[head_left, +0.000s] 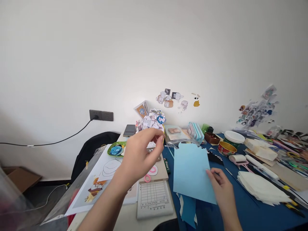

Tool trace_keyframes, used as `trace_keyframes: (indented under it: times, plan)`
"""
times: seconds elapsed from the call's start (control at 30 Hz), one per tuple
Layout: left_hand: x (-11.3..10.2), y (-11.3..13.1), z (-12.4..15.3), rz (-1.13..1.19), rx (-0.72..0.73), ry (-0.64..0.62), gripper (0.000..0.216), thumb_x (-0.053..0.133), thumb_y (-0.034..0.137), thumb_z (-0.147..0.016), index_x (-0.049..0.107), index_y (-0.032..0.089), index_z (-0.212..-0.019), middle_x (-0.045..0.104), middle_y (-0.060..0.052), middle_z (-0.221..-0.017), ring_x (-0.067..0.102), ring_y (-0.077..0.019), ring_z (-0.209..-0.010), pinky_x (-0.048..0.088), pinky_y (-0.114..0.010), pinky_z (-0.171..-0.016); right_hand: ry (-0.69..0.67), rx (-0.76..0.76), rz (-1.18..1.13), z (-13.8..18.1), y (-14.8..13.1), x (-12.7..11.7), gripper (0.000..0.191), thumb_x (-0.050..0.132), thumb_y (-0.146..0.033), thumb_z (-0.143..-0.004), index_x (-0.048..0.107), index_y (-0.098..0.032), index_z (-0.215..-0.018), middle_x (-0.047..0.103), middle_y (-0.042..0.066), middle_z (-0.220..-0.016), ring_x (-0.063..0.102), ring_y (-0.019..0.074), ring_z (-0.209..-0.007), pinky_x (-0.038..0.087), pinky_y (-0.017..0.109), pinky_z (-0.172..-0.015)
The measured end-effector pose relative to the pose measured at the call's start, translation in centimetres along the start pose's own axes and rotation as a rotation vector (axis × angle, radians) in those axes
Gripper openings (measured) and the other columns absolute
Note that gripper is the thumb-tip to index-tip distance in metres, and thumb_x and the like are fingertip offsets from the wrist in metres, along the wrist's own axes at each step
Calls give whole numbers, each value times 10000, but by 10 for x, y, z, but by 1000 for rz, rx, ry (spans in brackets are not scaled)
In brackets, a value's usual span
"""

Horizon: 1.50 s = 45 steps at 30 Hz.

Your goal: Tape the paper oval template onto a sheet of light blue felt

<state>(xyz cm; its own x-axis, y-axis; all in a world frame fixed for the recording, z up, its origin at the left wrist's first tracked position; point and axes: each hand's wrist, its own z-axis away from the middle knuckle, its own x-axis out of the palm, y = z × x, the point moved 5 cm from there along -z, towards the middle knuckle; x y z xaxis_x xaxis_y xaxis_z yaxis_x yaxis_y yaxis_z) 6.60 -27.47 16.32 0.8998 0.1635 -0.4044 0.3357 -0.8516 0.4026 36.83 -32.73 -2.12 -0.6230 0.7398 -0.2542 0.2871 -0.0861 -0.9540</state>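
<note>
My left hand (141, 154) is raised over the desk with its fingers curled and the thumb and forefinger pinched together; what they pinch is too small to make out. My right hand (222, 189) grips the lower right edge of a light blue sheet of paper (191, 171), which has a cut, notched top edge and stands tilted above the dark blue table mat (243, 208). Blue paper offcuts (187, 208) lie below the sheet.
Drawings on white paper (103, 183) and a lined pad (154, 197) lie at the left. A stack of white tissues (261, 189), a gold tin (226, 148), a roller (238, 159), boxes and stickers crowd the back and right. A wall socket (101, 115) holds a black cable.
</note>
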Motion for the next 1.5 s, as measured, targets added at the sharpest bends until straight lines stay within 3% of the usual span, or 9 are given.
trace_keyframes:
  times: [0.17,0.3,0.37,0.47,0.57,0.7,0.9,1.13,1.5]
  plan:
    - [37,-41,-5,-99,-275,-305,377,499,492,-854,608,194,-1057,683,-82,-1029,619,-277,-956,481,-414,-803,79,-125,-256,2,-42,-6,419,690,-572,-650,544,-214,-810,495,-30,-593,423,118,-507,339,228,-453]
    - [63,-62,-2,283,-445,-502,467,650,503,-741,625,182,-1078,693,-98,-1093,653,-291,-968,540,-416,-793,17,-321,-376,-2,-80,30,383,685,-539,-694,535,-204,-799,517,-14,-630,453,121,-545,365,228,-484]
    - [57,-69,-4,447,-538,-405,422,666,480,-741,649,168,-1023,711,-100,-1052,676,-279,-932,570,-384,-749,-109,-374,-409,-7,-92,56,368,570,-563,-791,553,-197,-830,549,13,-670,483,135,-566,385,241,-499]
    - [24,-80,-10,392,-595,-36,374,687,463,-731,682,151,-937,729,-105,-987,685,-286,-904,580,-361,-704,-464,-428,-185,-9,-95,106,491,231,-510,-939,591,-182,-875,621,71,-802,577,173,-707,452,273,-603]
    - [-13,-83,-11,211,-567,252,332,716,443,-702,696,149,-853,738,-88,-901,686,-291,-867,570,-344,-658,-789,-472,167,0,-73,154,267,456,-348,-870,658,-190,-795,659,45,-832,607,176,-772,460,271,-694]
    - [-34,-81,-8,88,-487,417,266,718,418,-701,681,161,-755,726,-47,-776,685,-256,-772,544,-308,-597,-836,-492,365,15,-38,191,151,558,-160,-746,693,-150,-811,636,76,-836,598,206,-764,443,314,-723]
    - [-37,-74,-6,41,-397,482,232,735,378,-683,645,165,-661,686,-11,-666,662,-214,-671,504,-270,-530,-837,-580,468,34,-32,200,190,524,-299,-842,672,-193,-894,610,65,-969,570,211,-914,428,320,-819]
    - [-45,-73,-5,57,-393,502,222,743,368,-674,650,168,-645,674,-10,-641,653,-199,-644,485,-253,-511,-783,-793,676,66,-50,209,521,654,-591,-677,640,-177,-992,582,109,-1032,516,295,-1008,418,408,-850]
    - [-47,-73,-6,61,-395,476,210,727,351,-690,656,160,-639,669,-19,-617,640,-184,-583,474,-235,-467,-847,-823,630,79,-51,213,230,637,-360,-718,598,-169,-841,557,81,-932,527,235,-908,446,342,-804]
